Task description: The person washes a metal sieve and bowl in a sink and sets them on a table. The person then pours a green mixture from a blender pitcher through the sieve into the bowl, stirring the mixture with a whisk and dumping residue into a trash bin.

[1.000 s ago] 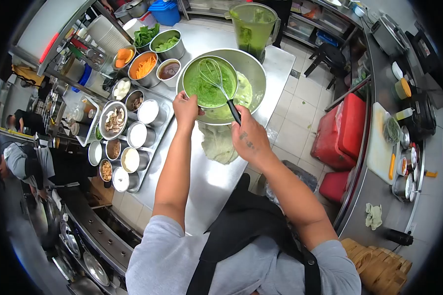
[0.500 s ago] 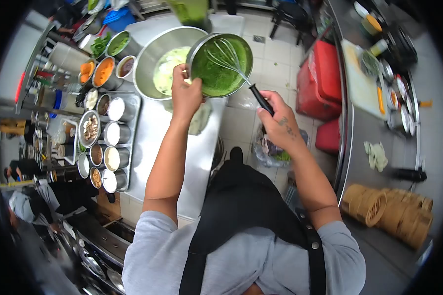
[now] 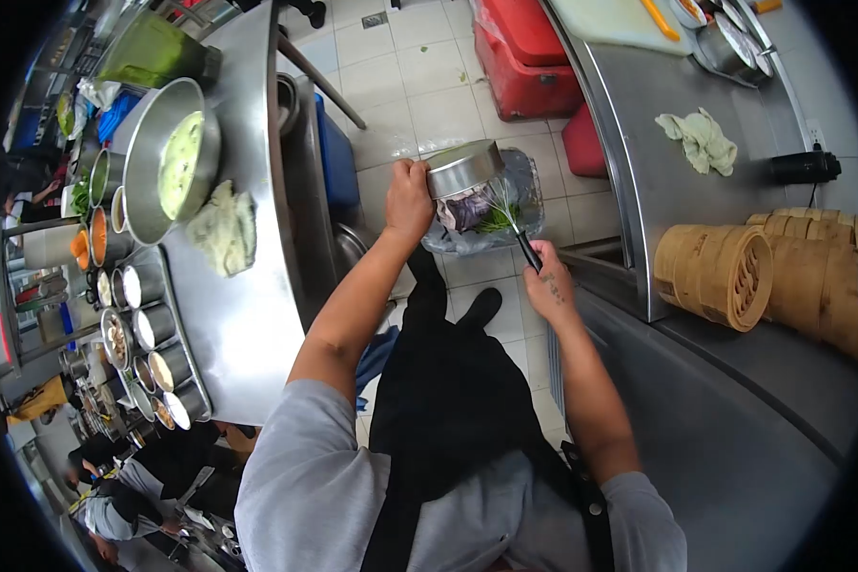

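My left hand (image 3: 409, 202) grips the side of a round, straight-walled steel container (image 3: 469, 170), tipped over with a greenish face upward. Its inside is hidden from me. A wire whisk (image 3: 521, 238) is in my right hand (image 3: 549, 286), closed around the black handle. The whisk's wires reach up against the container's right edge. Directly below both lies a clear plastic bag (image 3: 521, 181) on the floor side of the table, holding purple leaves and green scraps.
On the left steel table (image 3: 248, 324) stand a large mixing bowl (image 3: 207, 162) with pale green contents, a crumpled cloth (image 3: 224, 229) and a tray of small tins (image 3: 154, 327). Bamboo steamers (image 3: 715, 276) and another cloth (image 3: 700, 140) lie on the right counter. A red cooler (image 3: 534, 81) sits behind.
Both hands have moved away from the mixing bowl, rightward and over the plastic bag. The container, showing green pulp before, is now turned over. My view has swung to the right.
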